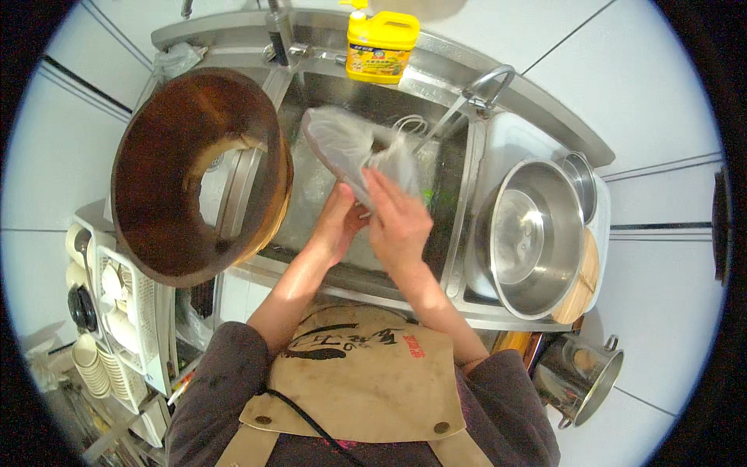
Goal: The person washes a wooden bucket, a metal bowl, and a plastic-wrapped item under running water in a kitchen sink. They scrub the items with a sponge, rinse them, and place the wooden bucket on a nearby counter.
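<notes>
Over the middle basin of a stainless steel sink (362,290), my two hands are at a pale, translucent item (344,137) that looks like a shoe with white laces; it is blurred, and its exact kind is unclear. My left hand (337,225) grips its near end from below, thumb up. Pressed on its upper side is my right hand (400,219), fingers extended and blurred. Water in the basin covers part of the bottom, with a small green bit by my right hand. A thin stream or strip runs from the faucet (490,84) toward the basin.
A large brown wooden barrel-like vessel (204,111) stands at the left. A yellow detergent jug (382,49) is on the back ledge. At the right are a steel bowl (534,239) and a wooden board (580,286); a steel pot (578,379) sits lower. Dish racks (119,257) hold crockery lower left.
</notes>
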Available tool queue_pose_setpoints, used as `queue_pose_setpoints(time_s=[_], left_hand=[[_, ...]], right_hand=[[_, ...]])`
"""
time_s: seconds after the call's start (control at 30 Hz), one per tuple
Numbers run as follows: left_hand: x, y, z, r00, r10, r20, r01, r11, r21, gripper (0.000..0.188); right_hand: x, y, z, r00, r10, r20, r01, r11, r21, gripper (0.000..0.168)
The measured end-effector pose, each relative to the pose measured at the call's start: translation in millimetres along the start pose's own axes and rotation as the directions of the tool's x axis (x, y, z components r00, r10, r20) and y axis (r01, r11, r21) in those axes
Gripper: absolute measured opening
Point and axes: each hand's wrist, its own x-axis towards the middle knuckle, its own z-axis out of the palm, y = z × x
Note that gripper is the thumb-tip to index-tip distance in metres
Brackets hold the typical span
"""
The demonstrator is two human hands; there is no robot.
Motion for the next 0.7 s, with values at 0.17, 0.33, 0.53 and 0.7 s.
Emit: queue_pose_setpoints(time_s=[0.17, 0.33, 0.53, 0.7], left_hand=[[-20, -35, -25, 0.928, -0.355, -0.114, 0.321, 0.917, -0.238, 0.067], [-26, -59, -58, 0.888, -0.341, -0.309, 0.346, 0.937, -0.040, 0.053], [-59, -14, -70, 0.895, -0.378, -0.238, 0.372, 0.926, -0.069, 0.064], [-75, 19, -52, 0.872, -0.425, -0.242, 0.431, 0.902, -0.029, 0.064]], right_hand=[[-61, 7, 18, 0.953, -0.044, 0.300, 0.030, 0.998, 0.049, 0.049], [-60, 74, 6, 0.738, 0.136, 0.661, -0.520, 0.740, 0.428, 0.037], [24, 250, 51, 0.588, 0.809, 0.008, -0.545, 0.389, 0.743, 0.030], [117, 389, 137, 0.697, 0.616, -0.367, -0.677, 0.734, -0.055, 0.042]])
